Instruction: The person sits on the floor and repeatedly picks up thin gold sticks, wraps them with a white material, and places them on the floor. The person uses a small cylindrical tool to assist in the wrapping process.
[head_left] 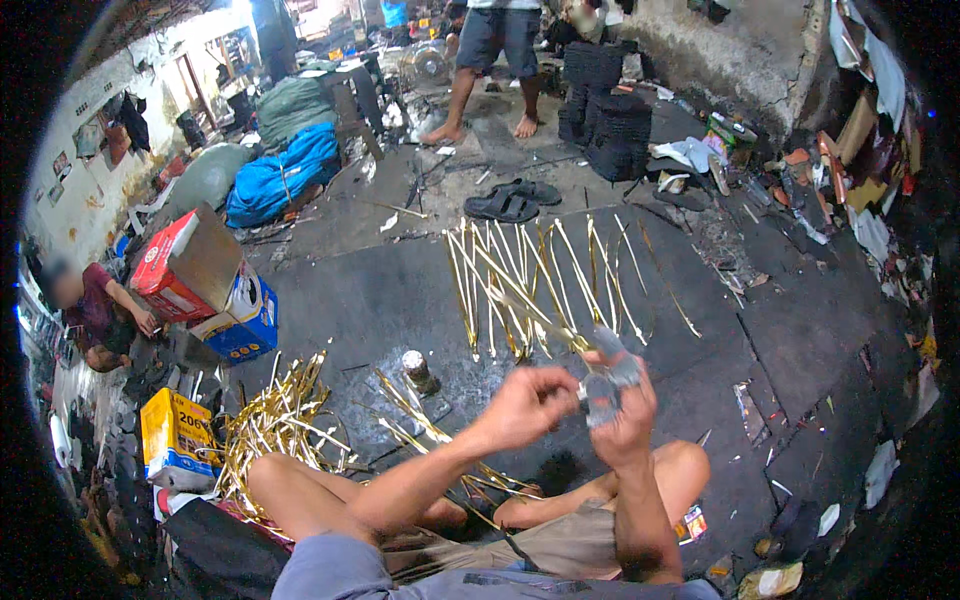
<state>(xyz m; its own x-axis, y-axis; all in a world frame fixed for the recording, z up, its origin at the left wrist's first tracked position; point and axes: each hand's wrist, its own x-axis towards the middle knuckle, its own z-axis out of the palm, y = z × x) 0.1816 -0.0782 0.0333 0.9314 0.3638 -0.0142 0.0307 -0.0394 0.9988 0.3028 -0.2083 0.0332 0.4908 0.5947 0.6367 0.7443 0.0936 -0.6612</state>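
Observation:
My right hand point(627, 415) is closed around a shiny, see-through grey piece point(604, 392), perhaps plastic or tape; its exact kind is unclear. Thin gold strips point(535, 312) stick out from that hand toward the upper left. Close beside it, my left hand point(527, 408) has its fingers curled in a pinch at the edge of the grey piece; whatever lies in the pinch is too small to make out. Beyond my hands, several gold and white strips point(560, 265) lie spread side by side on the dark mat point(370, 270).
A tangled heap of gold strips point(275, 430) lies by my left knee, beside a yellow box point(178, 430). A small whitish-topped can point(420, 372) stands ahead. Red point(185, 265) and blue point(250, 315) cartons, black sandals point(512, 200) and stacked black blocks point(605, 125) lie farther off. Two people are nearby.

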